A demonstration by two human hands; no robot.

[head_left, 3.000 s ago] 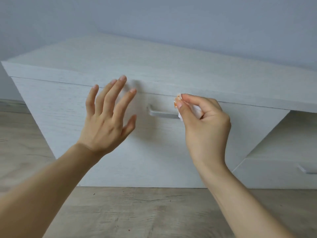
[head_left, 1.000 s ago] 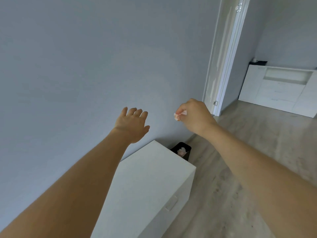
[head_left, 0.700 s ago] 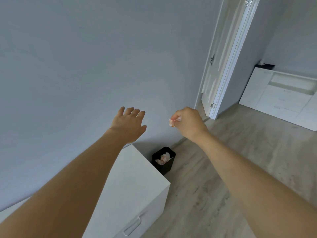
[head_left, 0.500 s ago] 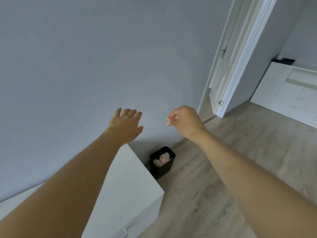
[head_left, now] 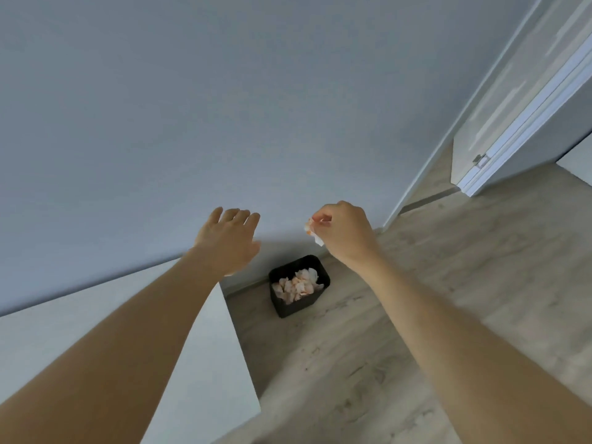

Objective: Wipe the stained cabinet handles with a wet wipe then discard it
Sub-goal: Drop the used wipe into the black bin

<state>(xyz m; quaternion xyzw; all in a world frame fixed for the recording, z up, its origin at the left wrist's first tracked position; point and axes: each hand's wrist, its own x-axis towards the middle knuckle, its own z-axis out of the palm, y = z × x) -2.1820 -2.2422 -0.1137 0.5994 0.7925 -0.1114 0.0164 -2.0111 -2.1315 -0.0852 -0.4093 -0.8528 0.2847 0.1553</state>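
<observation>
Right hand (head_left: 347,233) pinches the crumpled white wet wipe (head_left: 312,230), smeared orange, at its fingertips, while the left hand (head_left: 229,240) hovers beside it with fingers relaxed and holding nothing. Since a moment ago the black bin (head_left: 299,286) of used wipes has drawn closer, now just below and between both hands. White cabinet top (head_left: 205,363) lies under the left arm, pale wood floor (head_left: 416,283) beneath the right, grey wall (head_left: 224,107) ahead.

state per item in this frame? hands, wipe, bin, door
left hand: open, holds nothing
right hand: pinches the wipe
wet wipe: crumpled, orange-stained, held in the air
black bin: upright on floor, no lid, holds used wipes
door: ajar
</observation>
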